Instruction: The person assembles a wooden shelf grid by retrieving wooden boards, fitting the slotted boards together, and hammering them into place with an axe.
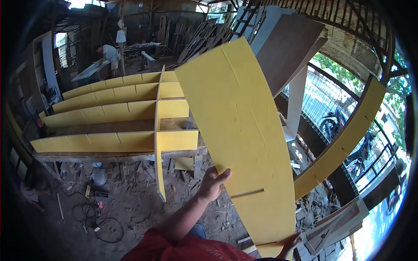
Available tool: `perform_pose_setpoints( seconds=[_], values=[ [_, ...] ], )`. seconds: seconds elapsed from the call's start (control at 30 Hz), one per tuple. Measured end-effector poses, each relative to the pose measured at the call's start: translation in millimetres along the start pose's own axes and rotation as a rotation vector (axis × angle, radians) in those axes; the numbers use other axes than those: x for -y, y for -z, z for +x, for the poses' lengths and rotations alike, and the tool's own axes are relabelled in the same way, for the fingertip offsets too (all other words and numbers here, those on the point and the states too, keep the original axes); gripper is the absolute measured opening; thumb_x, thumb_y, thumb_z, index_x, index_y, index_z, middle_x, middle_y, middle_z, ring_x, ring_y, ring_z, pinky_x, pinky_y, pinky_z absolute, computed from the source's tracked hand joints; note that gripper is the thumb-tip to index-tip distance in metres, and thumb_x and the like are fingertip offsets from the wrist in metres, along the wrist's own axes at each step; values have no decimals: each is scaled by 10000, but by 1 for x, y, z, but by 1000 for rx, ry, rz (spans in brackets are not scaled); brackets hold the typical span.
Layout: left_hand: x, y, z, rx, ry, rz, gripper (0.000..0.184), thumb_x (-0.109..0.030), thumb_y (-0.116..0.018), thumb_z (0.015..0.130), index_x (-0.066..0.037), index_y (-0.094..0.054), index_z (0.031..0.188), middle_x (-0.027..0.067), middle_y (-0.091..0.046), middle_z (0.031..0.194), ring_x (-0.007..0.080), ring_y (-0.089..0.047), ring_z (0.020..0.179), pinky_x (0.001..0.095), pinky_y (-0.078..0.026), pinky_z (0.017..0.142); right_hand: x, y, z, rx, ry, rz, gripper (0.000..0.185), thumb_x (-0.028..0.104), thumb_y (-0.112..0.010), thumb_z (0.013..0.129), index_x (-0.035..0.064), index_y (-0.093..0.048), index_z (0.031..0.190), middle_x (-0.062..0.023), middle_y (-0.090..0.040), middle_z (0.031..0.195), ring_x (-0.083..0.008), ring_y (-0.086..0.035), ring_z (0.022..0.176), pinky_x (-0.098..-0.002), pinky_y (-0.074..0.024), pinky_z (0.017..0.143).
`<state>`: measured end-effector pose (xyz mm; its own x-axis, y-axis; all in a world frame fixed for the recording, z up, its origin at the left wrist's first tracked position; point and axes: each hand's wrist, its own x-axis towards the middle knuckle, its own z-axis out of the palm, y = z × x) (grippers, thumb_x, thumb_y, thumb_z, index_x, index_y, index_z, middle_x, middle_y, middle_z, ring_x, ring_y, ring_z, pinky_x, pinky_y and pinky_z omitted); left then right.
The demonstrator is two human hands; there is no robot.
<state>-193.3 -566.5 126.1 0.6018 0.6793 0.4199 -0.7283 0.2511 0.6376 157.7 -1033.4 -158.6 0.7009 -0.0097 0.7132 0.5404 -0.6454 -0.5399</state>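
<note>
A long yellow panel (244, 130) with a curved right edge and a narrow slot cut in from its left side rises upright in front of me. My left hand (214, 183) is closed on its left edge, thumb on the near face and fingers behind. Low on the right edge, my right hand (291, 245) grips the same panel, partly hidden at the bottom of the view. Just beyond, to the left, several yellow slotted strips (100, 142) stand on edge on a worktable (130, 155), crossed by one long yellow strip (157, 130).
Another curved yellow strip (344, 145) leans at the right beside a wire fence (313, 108). Large brown boards (289, 48) lean at the back. Cables (111, 235) and scraps litter the dirt floor. A person (109, 55) bends over a pale board (89, 71) at the far left.
</note>
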Motion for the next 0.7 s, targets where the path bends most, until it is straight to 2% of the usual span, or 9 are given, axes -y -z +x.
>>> perform_pose_setpoints(
  seconds=[0.03, 0.07, 0.1, 0.17, 0.3, 0.5, 0.57, 0.63, 0.7],
  values=[
    [-14, 2, -13, -20, 47, -65, 425, -266, -702, 1043, -20, -587, 1370, 72, -702, 1239, 175, -687, 1110, 384, -538, 994, -4, 15, -12, -143, 229, -260, 327, 382, -517, 1027, 60, -487, 1079, -78, -458, 528, -265, -422, 463, -477, -287, 472],
    [-28, 7, -26, -37, 93, -130, 429, -272, -702, 1044, -22, -587, 1373, 76, -700, 1246, 181, -688, 1120, 395, -543, 998, -7, 22, -21, -257, 469, -509, 391, 274, -611, 992, 78, -490, 1308, -66, -471, 533, -275, -435, 446, -464, -304, 446],
    [-39, 13, -36, -51, 135, -195, 433, -279, -702, 1044, -24, -587, 1375, 79, -699, 1253, 187, -689, 1129, 407, -548, 1001, -2, 29, -31, -262, 478, -503, 391, 274, -611, 992, 78, -490, 1308, -66, -471, 533, -275, -435, 446, -464, -304, 446],
    [-41, 27, -63, -15, 149, -204, 448, -280, -712, 1037, -37, -583, 1392, 80, -689, 1276, 206, -671, 1177, 428, -530, 1041, 20, 54, -54, -287, 503, -591, 590, 180, -687, 964, 81, -506, 1516, -67, -503, 586, -292, -468, 475, -452, -339, 461],
    [-52, 72, -109, 211, 274, -197, 492, -285, -739, 1022, -41, -574, 1415, 73, -673, 1331, 205, -623, 1256, 423, -496, 1080, 87, 105, -110, -67, 114, -350, 537, 208, -649, 977, 50, -533, 1476, -93, -539, 680, -305, -509, 567, -454, -377, 543],
    [-114, 158, -156, 403, 463, 29, 573, -254, -791, 989, -28, -559, 1461, 68, -644, 1399, 183, -584, 1290, 399, -479, 1105, 170, 144, -200, 100, -122, -271, 487, 250, -592, 996, 3, -573, 1415, -131, -593, 822, -324, -569, 705, -457, -433, 667],
    [-123, 184, -171, 409, 523, -93, 562, -219, -805, 976, -29, -574, 1453, 63, -644, 1391, 172, -581, 1286, 395, -489, 1097, 200, 159, -230, 183, -247, -190, 481, 265, -574, 1002, -13, -586, 1395, -144, -610, 870, -330, -589, 751, -458, -452, 708],
    [-120, 216, -185, 445, 546, -50, 533, -186, -824, 957, -37, -605, 1420, 52, -652, 1369, 163, -584, 1271, 386, -506, 1076, 233, 175, -259, 290, -649, 653, 480, 279, -555, 1009, -28, -599, 1375, -157, -628, 917, -337, -609, 797, -459, -470, 749],
    [-135, 237, -196, 558, 491, 13, 537, -168, -833, 943, -37, -609, 1414, 58, -669, 1335, 171, -602, 1243, 379, -522, 1058, 258, 200, -291, 351, -862, 753, 484, 293, -536, 1015, -44, -612, 1354, -170, -646, 964, -343, -629, 843, -460, -489, 791]
  ],
)
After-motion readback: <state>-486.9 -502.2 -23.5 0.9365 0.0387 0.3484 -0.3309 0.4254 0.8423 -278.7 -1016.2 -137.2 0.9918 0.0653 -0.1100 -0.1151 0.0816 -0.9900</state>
